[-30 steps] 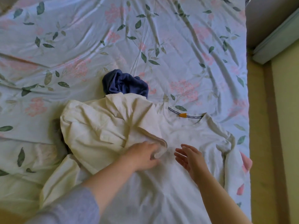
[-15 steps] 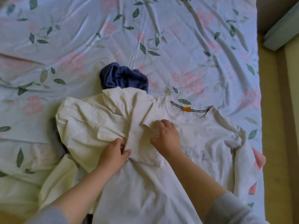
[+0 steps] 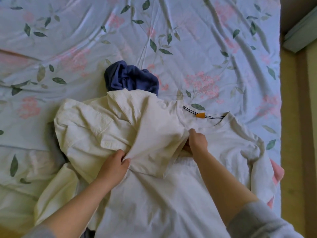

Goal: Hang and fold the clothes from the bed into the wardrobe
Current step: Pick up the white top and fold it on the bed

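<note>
A white T-shirt (image 3: 223, 152) with an orange neck tag lies spread on the bed, collar away from me. A cream button shirt (image 3: 96, 127) lies crumpled over its left half. My left hand (image 3: 114, 166) pinches the lower edge of a cream fold. My right hand (image 3: 197, 141) grips the same fold at its right edge, fingers tucked under the cloth. A crumpled blue garment (image 3: 130, 79) sits just beyond the cream shirt, partly covered by it.
The bed carries a pale floral sheet (image 3: 205, 40). Its right edge runs along a yellowish floor strip (image 3: 298, 134). A pink patch of cloth (image 3: 276, 172) shows at the T-shirt's right side. A pale furniture edge (image 3: 301, 36) is at the top right.
My right hand moved right along the cream fold, from its middle to its right edge. My left hand shifted slightly right and keeps its pinch. The fold has spread wider between them.
</note>
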`<state>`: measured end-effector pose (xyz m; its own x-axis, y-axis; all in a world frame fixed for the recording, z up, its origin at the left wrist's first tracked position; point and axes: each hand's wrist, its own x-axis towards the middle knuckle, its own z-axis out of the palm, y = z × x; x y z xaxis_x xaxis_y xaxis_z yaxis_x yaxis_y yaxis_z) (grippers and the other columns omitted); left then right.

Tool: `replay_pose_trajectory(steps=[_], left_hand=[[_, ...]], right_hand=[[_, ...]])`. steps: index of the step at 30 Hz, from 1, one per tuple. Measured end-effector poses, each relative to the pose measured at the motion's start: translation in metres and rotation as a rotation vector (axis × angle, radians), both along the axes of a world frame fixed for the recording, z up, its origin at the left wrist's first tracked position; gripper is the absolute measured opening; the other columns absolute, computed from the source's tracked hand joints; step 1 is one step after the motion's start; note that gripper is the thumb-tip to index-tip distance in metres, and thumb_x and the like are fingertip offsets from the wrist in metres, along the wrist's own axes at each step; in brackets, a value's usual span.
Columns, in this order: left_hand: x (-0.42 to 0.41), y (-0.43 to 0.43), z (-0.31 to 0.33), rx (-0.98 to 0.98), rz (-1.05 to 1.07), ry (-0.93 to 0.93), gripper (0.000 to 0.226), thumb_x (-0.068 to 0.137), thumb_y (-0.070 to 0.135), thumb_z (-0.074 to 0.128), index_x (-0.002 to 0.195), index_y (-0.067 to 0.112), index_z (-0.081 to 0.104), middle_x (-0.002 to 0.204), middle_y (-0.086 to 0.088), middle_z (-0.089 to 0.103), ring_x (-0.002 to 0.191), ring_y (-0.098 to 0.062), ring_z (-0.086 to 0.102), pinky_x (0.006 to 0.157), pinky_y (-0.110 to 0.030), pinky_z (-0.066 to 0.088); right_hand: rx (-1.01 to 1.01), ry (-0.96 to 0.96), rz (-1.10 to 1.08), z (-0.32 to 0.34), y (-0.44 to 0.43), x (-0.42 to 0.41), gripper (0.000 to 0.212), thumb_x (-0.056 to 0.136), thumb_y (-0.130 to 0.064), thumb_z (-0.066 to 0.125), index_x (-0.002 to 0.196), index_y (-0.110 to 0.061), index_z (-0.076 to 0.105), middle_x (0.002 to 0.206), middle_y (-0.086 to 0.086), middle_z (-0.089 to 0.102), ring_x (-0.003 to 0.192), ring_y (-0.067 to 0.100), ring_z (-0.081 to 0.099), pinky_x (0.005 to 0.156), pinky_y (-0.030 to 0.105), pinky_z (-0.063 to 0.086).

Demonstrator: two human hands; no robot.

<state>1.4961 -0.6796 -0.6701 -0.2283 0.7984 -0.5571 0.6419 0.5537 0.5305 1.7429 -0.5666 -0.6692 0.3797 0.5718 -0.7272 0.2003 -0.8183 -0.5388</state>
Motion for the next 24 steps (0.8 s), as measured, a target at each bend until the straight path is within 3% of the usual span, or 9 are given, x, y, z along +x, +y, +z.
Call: replay_pose_trajectory(steps=[2,5,7,11,14,16,19,21,24], left_hand=[[0.000,-0.002,-0.001,0.008,0.009,0.002,0.017,0.093,0.022,0.057,0.081,0.013,0.050,0.071,-0.004,0.051,0.075,-0.034,0.056,0.062,-0.035,0.037],[0.004,-0.003,0.004,0.019,0.011,0.016,0.020,0.089,0.031,0.064,0.086,0.014,0.054,0.077,-0.003,0.060,0.077,-0.029,0.059,0.068,-0.036,0.046],[0.008,-0.002,0.013,0.046,-0.016,0.101,0.031,0.083,0.041,0.070,0.091,0.017,0.050,0.083,0.001,0.061,0.079,-0.025,0.059,0.067,-0.034,0.046],[0.021,0.009,0.035,0.197,-0.089,0.215,0.038,0.077,0.039,0.074,0.089,0.020,0.043,0.073,0.004,0.051,0.073,-0.028,0.057,0.058,-0.032,0.039],[0.039,0.022,0.045,0.273,-0.196,0.121,0.025,0.080,0.030,0.071,0.087,0.022,0.049,0.070,0.007,0.046,0.067,-0.018,0.052,0.058,-0.029,0.039],[0.049,0.029,0.043,0.295,-0.289,0.049,0.021,0.080,0.020,0.072,0.096,0.019,0.059,0.083,0.005,0.051,0.077,-0.018,0.054,0.071,-0.033,0.047],[0.058,0.031,0.028,0.152,-0.433,0.073,0.045,0.081,0.020,0.071,0.124,0.013,0.058,0.116,-0.008,0.052,0.108,-0.024,0.054,0.096,-0.030,0.040],[0.062,0.031,0.022,0.059,-0.452,0.119,0.052,0.083,0.024,0.070,0.131,0.014,0.054,0.123,-0.010,0.049,0.115,-0.026,0.051,0.099,-0.026,0.036],[0.077,0.038,0.025,0.147,-0.391,0.141,0.033,0.083,0.020,0.067,0.114,0.011,0.062,0.107,-0.009,0.054,0.097,-0.028,0.058,0.089,-0.032,0.045]], right_hand=[[0.007,0.024,0.065,0.002,-0.002,0.000,0.016,0.090,-0.029,0.052,0.089,-0.014,0.050,0.083,0.010,0.048,0.066,0.022,0.049,0.063,0.029,0.041],[0.044,-0.006,0.109,0.006,-0.011,-0.003,0.049,0.087,-0.019,0.061,0.133,-0.015,0.046,0.105,0.003,0.056,0.077,0.014,0.055,0.070,0.030,0.049],[0.101,-0.038,0.061,0.009,-0.020,-0.001,0.057,0.086,-0.015,0.060,0.140,-0.014,0.042,0.110,0.000,0.062,0.093,0.019,0.060,0.085,0.037,0.053],[0.157,-0.054,0.074,0.020,-0.040,0.006,0.051,0.085,-0.030,0.068,0.130,-0.020,0.047,0.094,-0.007,0.061,0.082,0.009,0.061,0.064,0.026,0.049],[0.068,-0.061,0.203,0.025,-0.046,0.001,0.053,0.078,-0.046,0.073,0.114,-0.021,0.043,0.087,-0.007,0.059,0.082,0.014,0.062,0.061,0.027,0.045],[0.027,-0.091,0.258,0.018,-0.048,-0.006,0.039,0.083,-0.027,0.068,0.110,-0.015,0.042,0.093,0.002,0.062,0.085,0.021,0.062,0.062,0.030,0.046],[0.020,-0.130,0.208,0.015,-0.055,-0.008,0.019,0.086,-0.007,0.052,0.102,-0.014,0.045,0.092,0.005,0.062,0.074,0.018,0.058,0.054,0.027,0.045],[0.028,-0.086,0.172,0.017,-0.063,-0.002,0.014,0.087,-0.009,0.054,0.100,-0.015,0.050,0.087,0.003,0.062,0.076,0.020,0.061,0.061,0.033,0.052],[0.097,0.006,0.103,0.027,-0.075,0.018,0.020,0.080,-0.007,0.057,0.097,-0.018,0.058,0.085,0.001,0.065,0.078,0.022,0.066,0.067,0.035,0.055]])
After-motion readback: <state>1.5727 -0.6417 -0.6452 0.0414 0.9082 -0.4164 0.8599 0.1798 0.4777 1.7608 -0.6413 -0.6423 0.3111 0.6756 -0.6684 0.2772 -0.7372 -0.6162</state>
